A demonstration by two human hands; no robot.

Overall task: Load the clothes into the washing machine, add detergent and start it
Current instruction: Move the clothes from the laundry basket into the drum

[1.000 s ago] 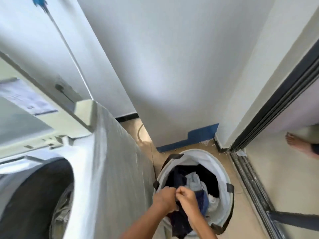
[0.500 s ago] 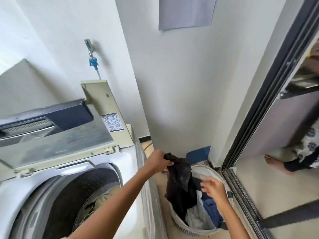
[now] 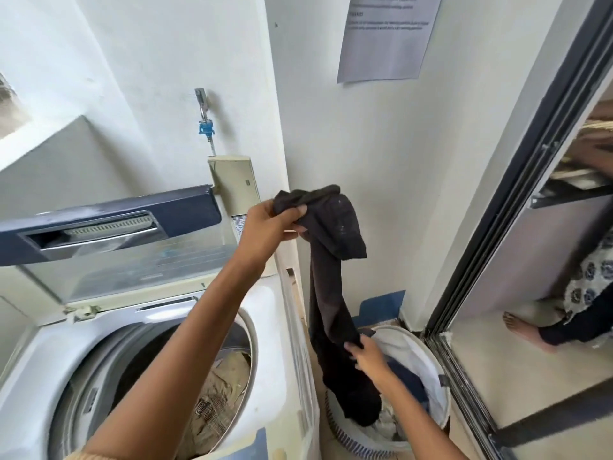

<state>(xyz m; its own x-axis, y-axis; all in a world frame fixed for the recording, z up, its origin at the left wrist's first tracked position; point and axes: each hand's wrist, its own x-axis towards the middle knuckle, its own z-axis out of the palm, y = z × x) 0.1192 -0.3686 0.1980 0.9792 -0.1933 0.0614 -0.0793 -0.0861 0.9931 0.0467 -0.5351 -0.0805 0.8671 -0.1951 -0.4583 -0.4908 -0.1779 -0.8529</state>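
A long black garment [image 3: 328, 287] hangs between the washing machine and the wall. My left hand [image 3: 265, 227] grips its top end, raised above the machine's right edge. My right hand [image 3: 366, 355] holds the garment lower down, over the white laundry basket [image 3: 434, 360] on the floor. The garment's bottom end still trails into the basket, which holds more dark and white clothes. The top-loading washing machine [image 3: 262, 410] stands at the left with its lid [image 3: 109, 224] up. Beige clothes [image 3: 222, 390] lie in its drum.
A white wall with a taped paper notice [image 3: 388, 34] rises straight ahead. A water tap with a blue fitting [image 3: 205, 124] sits behind the machine. A sliding door frame [image 3: 497, 227] runs along the right; beyond it a person's bare foot [image 3: 520, 330] rests on the floor.
Both hands gripped clothes down in the basket; my left hand has since lifted the black garment high beside the machine. My right hand took hold of its lower part. The view tilted up.
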